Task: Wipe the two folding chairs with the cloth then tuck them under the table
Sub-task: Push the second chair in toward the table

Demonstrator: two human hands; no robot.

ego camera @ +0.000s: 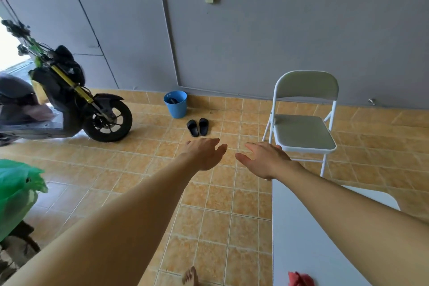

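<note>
**Grey-padded folding chair stands open by the wall; cloth lies untouched on the table**

Head view, the only one.

- Both arms reach forward over the tiled floor (130, 193). Left hand (204, 153) is spread, fingers loose, holding nothing. Right hand (264, 160) likewise spread and bare, palm turned inward. The two hands are near each other but apart.
- One folding chair (304, 123) is unfolded, upright, just in front of the grey wall (278, 30), beyond the right hand and not touched by it. White tube frame, grey padded seat and backrest. A second chair is not in view.
- White table (301, 239) runs under the right forearm. A red cloth (299, 279) lies on it at the bottom edge, only partly in frame.
- Elsewhere: motorbike (76, 104) at left, blue bucket (175, 103) by the wall, black slippers (197, 127) just in front of it, green plastic bag (16, 193) at far left.

Handling, as judged:
- Chair looks light and stiff, thin tubing. The hinge means it could fold or pinch if lifted by the seat edge; the top of the backrest frame or both side rails seem safer holds. Legs may scrape on tile.
- Padding likely smooth vinyl, so it should wipe easily.
- Cloth is soft and limp; bunch it in one hand first, since wiping has not started.
</note>
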